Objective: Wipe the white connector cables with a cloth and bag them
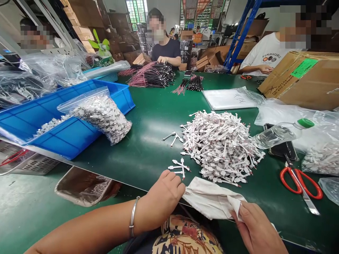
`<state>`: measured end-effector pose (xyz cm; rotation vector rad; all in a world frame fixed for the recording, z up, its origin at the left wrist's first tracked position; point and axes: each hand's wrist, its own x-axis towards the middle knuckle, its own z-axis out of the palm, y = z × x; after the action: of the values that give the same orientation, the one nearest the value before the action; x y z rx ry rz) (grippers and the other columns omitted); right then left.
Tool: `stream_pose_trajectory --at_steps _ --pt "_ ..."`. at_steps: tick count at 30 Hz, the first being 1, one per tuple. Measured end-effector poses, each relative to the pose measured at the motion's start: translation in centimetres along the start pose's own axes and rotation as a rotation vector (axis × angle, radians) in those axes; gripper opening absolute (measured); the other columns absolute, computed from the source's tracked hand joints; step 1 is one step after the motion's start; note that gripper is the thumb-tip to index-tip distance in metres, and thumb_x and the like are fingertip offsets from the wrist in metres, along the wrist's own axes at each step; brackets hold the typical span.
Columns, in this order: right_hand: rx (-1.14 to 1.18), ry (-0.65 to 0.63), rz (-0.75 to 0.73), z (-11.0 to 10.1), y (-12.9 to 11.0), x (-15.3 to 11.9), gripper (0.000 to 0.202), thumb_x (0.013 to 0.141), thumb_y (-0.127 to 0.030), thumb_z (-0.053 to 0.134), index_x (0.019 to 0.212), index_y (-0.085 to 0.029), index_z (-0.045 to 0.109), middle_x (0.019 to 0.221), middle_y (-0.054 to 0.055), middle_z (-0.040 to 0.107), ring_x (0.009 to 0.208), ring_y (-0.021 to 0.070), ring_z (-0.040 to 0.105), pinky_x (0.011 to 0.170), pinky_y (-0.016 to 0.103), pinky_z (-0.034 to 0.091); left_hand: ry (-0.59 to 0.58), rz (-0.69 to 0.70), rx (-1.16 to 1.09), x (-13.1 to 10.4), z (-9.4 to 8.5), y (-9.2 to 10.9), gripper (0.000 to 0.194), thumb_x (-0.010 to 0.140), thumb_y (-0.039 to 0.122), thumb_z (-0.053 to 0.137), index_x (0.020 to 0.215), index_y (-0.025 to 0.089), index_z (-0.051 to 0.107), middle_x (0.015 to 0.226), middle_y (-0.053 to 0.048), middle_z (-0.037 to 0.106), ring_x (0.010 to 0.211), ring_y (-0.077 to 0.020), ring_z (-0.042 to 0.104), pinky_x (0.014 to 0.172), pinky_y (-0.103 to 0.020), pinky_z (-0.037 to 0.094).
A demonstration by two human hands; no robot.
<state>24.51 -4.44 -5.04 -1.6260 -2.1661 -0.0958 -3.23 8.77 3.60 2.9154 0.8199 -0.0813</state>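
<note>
A white cloth (212, 197) stretches between my hands at the table's front edge. My left hand (165, 195), with a silver bracelet at the wrist, is closed at the cloth's left end; its fingertips are hidden. At the other end, my right hand (254, 225) pinches a folded corner between thumb and fingers. Just beyond the cloth rises a big pile of short white cables with connectors (221, 146). A few loose white cables (181, 167) lie in front of my left hand, apart from the pile.
Scissors with red handles (300, 183), a bottle with a green cap (280, 134) and a carton (304, 79) are on the right. Leftward stand a blue bin (71, 141) and a bag of white parts (106, 114). Co-workers sit around the green table (148, 141).
</note>
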Motion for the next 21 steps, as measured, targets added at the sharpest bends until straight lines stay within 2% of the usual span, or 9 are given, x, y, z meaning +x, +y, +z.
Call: stream_pose_trajectory --at_steps 7,11,16,18,21 --pt "0.030 -0.024 0.025 -0.1 -0.2 0.3 0.019 0.090 -0.027 0.040 0.097 -0.017 0.055 0.092 0.009 0.058 0.081 0.0194 0.054 0.071 0.031 0.047 0.036 0.119 0.099 -0.3 0.0 -2.1 0.011 0.077 0.007 0.048 0.077 0.018 0.050 0.073 -0.004 0.054 0.076 -0.0197 0.047 0.088 -0.041 0.031" --pt "0.038 -0.018 0.024 0.0 -0.3 0.4 0.018 0.090 -0.026 0.040 0.099 -0.017 0.053 0.092 0.009 0.057 0.080 0.0197 0.052 0.072 0.033 0.046 0.004 0.170 0.143 -0.1 -0.1 -3.1 0.008 0.075 0.010 0.053 0.074 0.018 0.050 0.070 -0.004 0.054 0.073 -0.0197 0.048 0.083 -0.038 0.033" --pt "0.026 -0.033 0.037 0.0 -0.5 0.3 0.018 0.090 -0.024 0.040 0.100 -0.017 0.053 0.094 0.010 0.057 0.080 0.0197 0.052 0.071 0.033 0.046 0.005 0.189 0.189 1.5 -1.6 -3.5 0.011 0.078 0.009 0.048 0.072 0.017 0.051 0.069 -0.004 0.055 0.071 -0.0193 0.048 0.083 -0.038 0.032" --pt "0.011 -0.023 0.034 -0.1 -0.7 0.4 0.018 0.090 -0.025 0.039 0.099 -0.017 0.053 0.094 0.010 0.058 0.081 0.0196 0.053 0.071 0.032 0.046 0.039 0.173 0.207 2.4 -2.0 -3.7 0.011 0.081 0.011 0.045 0.079 0.016 0.054 0.077 -0.006 0.058 0.077 -0.0206 0.050 0.085 -0.039 0.031" --pt "-0.019 0.003 0.015 -0.4 -0.7 0.7 0.021 0.091 -0.027 0.037 0.098 -0.017 0.054 0.092 0.010 0.059 0.081 0.0189 0.054 0.072 0.030 0.046 0.102 0.178 0.208 3.7 -2.1 -4.1 0.023 0.082 0.015 0.045 0.103 0.014 0.054 0.102 -0.012 0.059 0.095 -0.0241 0.050 0.088 -0.040 0.029"
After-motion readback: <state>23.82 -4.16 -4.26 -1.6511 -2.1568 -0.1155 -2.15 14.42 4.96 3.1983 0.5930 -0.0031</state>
